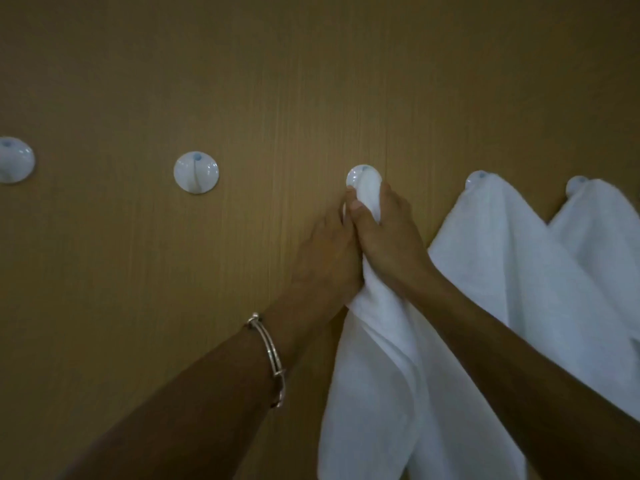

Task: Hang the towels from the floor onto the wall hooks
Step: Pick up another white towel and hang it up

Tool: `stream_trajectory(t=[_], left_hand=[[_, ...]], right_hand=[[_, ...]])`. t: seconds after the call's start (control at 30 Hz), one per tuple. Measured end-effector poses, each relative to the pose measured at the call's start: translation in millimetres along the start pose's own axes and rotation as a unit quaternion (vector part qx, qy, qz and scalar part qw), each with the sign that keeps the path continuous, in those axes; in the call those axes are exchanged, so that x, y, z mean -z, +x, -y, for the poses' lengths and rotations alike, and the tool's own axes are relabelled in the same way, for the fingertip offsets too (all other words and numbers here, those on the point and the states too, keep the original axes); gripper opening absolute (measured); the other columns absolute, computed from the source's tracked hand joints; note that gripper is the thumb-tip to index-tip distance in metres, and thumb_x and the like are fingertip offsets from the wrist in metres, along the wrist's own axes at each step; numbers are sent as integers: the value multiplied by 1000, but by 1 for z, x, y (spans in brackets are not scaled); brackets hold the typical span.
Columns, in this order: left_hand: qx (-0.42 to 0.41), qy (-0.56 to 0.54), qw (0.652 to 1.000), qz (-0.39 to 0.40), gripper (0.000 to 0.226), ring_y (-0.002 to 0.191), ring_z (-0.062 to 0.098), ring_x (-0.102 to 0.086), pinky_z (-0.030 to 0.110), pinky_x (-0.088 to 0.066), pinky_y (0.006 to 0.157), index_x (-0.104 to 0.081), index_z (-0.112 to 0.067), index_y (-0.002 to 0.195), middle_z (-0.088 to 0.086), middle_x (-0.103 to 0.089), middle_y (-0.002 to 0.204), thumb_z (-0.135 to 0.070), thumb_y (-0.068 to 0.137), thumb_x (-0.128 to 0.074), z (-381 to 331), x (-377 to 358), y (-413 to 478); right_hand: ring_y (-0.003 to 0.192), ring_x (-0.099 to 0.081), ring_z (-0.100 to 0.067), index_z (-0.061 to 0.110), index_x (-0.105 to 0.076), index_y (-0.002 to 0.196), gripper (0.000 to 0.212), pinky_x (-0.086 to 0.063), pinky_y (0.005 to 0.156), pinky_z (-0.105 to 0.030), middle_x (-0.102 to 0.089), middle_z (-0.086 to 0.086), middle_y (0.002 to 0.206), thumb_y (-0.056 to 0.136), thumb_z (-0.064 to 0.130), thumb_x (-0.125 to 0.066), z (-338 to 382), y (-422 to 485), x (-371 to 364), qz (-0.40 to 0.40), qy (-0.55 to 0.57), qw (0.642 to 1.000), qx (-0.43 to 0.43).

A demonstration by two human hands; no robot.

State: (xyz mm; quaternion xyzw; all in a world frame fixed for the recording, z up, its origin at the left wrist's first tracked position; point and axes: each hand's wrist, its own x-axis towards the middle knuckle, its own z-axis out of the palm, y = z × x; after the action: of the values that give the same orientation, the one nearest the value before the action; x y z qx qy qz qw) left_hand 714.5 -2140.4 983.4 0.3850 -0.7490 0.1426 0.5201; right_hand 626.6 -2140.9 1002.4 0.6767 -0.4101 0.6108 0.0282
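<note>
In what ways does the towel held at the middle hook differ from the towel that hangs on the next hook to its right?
The held towel is gripped by the left hand and the right hand at the middle hook; the hanging towel is touched by no hand. The held towel is bunched narrow at the top; the hanging towel spreads wide below the next hook. Both are white.

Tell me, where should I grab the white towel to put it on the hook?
Grip the towel at its bunched top, right under the hook, coming from below like the left hand and right hand. It is gathered narrow there; lower down it hangs wide and loose.
</note>
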Motion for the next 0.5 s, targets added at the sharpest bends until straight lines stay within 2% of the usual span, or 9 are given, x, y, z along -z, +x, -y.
stream_trajectory(t=[0.1,0.17,0.2,0.3,0.33,0.37,0.43,0.47,0.5], left_hand=[[32,-74,996,46,47,92,14,-58,14,-42,72,-49,-14,128,-4,-56,104,-45,99,-31,13,1,-13],[82,-200,974,73,49,87,7,-62,24,-51,79,-58,-27,115,-6,-65,100,-58,95,-26,15,5,-29],[91,-215,968,92,47,86,-1,-62,22,-51,80,-58,-36,112,-12,-65,98,-62,94,-24,15,7,-40],[48,-172,975,131,20,82,-28,-49,-4,-36,75,-35,-57,112,-35,-49,98,-45,101,-25,22,7,-74],[45,-170,976,125,22,88,-24,-51,-1,-37,81,-35,-55,117,-30,-52,104,-40,102,-29,28,7,-83],[32,-158,977,137,26,99,-12,-54,10,-41,92,-43,-44,122,-16,-58,112,-39,99,-34,35,6,-92],[61,-106,979,165,51,118,22,-53,36,-40,105,-54,-12,125,13,-56,125,-41,87,-36,44,13,-111],[93,-69,978,175,51,121,26,-50,35,-38,106,-52,-4,127,16,-54,128,-9,79,-35,49,16,-120],[112,-1,985,128,57,118,22,-50,27,-41,102,-52,0,124,16,-54,124,-47,93,-45,56,24,-130]], right_hand=[[140,-29,-22,18,-13,152,61,-27,115,-42,-24,-8,155,99,41,-35,1,-22,-6,-16,-45,999,-1],[144,-20,-21,23,-4,153,60,-22,117,-39,-12,-6,159,101,37,-32,1,-39,-7,-10,-83,997,6],[145,-17,-22,25,-2,152,59,-20,118,-39,-7,-6,160,102,36,-30,0,-48,-8,-6,-98,995,13],[147,-7,-26,24,-5,153,56,-16,118,-45,2,-8,161,102,29,-30,6,-73,-13,6,-135,991,7],[147,-4,-27,23,-9,153,56,-13,119,-47,1,-9,161,101,25,-31,11,-83,-18,4,-159,987,10],[147,-6,-29,20,-18,152,54,-12,119,-48,-6,-11,160,100,22,-32,18,-93,-24,-9,-183,983,28],[142,-25,-36,11,-48,139,49,-21,115,-54,-34,-17,151,92,19,-32,29,-114,-39,-41,-187,976,106],[139,-32,-37,7,-57,129,49,-24,114,-54,-44,-18,144,89,19,-33,31,-123,-50,-26,-171,975,137],[139,-34,-35,4,-61,124,48,-23,115,-51,-48,-18,141,88,19,-34,35,-132,-59,23,-146,978,144]])
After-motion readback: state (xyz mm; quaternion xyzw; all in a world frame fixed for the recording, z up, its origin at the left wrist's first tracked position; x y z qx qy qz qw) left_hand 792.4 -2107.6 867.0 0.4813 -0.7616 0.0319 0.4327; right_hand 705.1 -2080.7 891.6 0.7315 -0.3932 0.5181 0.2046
